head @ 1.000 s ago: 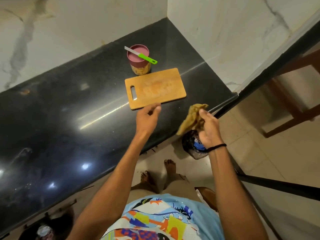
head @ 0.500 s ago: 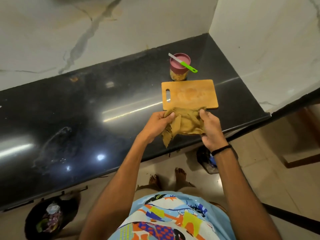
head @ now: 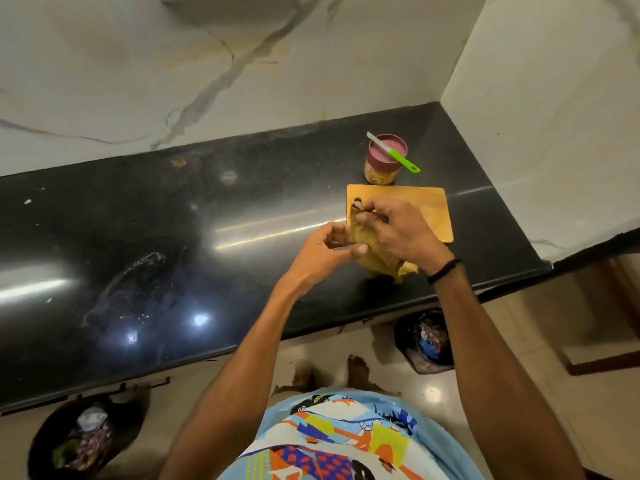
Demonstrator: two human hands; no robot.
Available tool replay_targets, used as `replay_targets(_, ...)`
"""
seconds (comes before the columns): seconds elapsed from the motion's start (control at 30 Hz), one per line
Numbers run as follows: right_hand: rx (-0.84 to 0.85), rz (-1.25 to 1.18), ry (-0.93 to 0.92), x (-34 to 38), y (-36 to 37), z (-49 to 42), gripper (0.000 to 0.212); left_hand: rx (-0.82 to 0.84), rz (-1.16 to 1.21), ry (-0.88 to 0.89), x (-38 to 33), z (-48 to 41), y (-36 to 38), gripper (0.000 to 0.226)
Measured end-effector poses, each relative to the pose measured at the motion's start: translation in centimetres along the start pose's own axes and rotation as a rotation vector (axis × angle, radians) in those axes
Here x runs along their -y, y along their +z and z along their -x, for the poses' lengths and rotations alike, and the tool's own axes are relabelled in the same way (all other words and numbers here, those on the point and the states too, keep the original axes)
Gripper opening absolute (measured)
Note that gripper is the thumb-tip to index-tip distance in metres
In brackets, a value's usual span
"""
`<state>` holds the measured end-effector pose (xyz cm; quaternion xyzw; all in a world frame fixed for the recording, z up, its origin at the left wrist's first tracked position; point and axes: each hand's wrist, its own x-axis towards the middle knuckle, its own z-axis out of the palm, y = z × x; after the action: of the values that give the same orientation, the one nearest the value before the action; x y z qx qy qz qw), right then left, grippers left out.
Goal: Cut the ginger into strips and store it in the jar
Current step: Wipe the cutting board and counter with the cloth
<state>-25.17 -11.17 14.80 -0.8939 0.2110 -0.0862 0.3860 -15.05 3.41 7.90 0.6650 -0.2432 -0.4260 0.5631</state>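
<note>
Both left hand and right hand pinch the cloth over the board; folding it flat should wipe best.

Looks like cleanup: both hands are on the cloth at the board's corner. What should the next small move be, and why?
Probably press the cloth onto the cutting board and wipe across it. The left hand and right hand both hold the cloth over the board's near-left corner, the board's visible surface is bare, and the knife lies on the lidded jar.
</note>
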Motion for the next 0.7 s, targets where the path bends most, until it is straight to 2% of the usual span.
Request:
replay_targets(0.07, 0.081, 0.039, -0.034, 1.3, -0.8, -0.5, 0.006, 0.007, -0.035, 0.053, -0.5, -0.5, 0.0, 0.045)
replay_targets(0.2, 0.166, -0.054, -0.083, 3.1, -3.2, -1.0, 0.012, 0.132, -0.151, 0.099, -1.1, -1.0, -0.5, 0.058)
replay_targets(0.33, 0.217, -0.092, -0.095, 4.6, -5.0, -1.6, 0.013, 0.268, -0.169, 0.022, -1.4, -1.0, -0.8, 0.038)
replay_targets(0.47, 0.159, -0.002, -0.057, 4.7, -6.1, -2.7, 0.019, 0.331, -0.186, -0.109, -0.7, -0.7, -1.1, 0.029)
replay_targets(0.57, 0.104, 0.153, -0.065, 4.3, -5.9, -3.1, 0.019, 0.335, 0.002, -0.245, 0.4, -0.7, -1.5, 0.033)
replay_targets(0.7, 0.146, 0.219, -0.145, 4.3, -4.1, -1.4, 0.020, 0.299, 0.343, -0.397, 1.3, -0.5, -2.5, 0.045)
